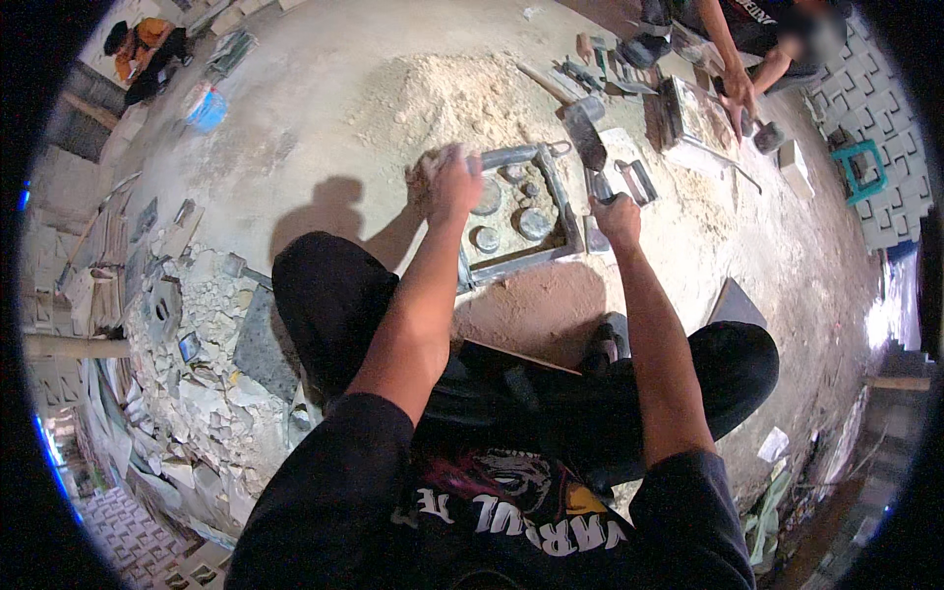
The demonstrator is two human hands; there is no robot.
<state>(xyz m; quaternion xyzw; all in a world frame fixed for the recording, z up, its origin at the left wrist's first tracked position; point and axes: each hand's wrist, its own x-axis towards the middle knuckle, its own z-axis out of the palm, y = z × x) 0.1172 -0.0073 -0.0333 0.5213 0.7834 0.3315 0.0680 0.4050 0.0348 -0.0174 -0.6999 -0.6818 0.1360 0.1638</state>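
A rectangular metal molding frame [564, 204] is lying on the floor [295, 118] before the seated person, enclosing sand [506, 218] and several round discs [534, 224]. The right hand [617, 218], its fingers curled, is gripping the handle of a dark-bladed trowel [586, 141] just beside the frame's right side. The left hand [455, 182] is blurring at the upper left corner; whether it is spreading, pinching or touching the rim cannot be told. The frame is probably weighing heavy and rigid, offering its opposite sides as holds; the sand is presumably crumbling under light pressure. The trowel is likely handling as light and stiff, its handle providing the hold. Large pale lettering [565, 531] is crossing the person's dark shirt; no label is showing legibly on the blue tub [206, 110].
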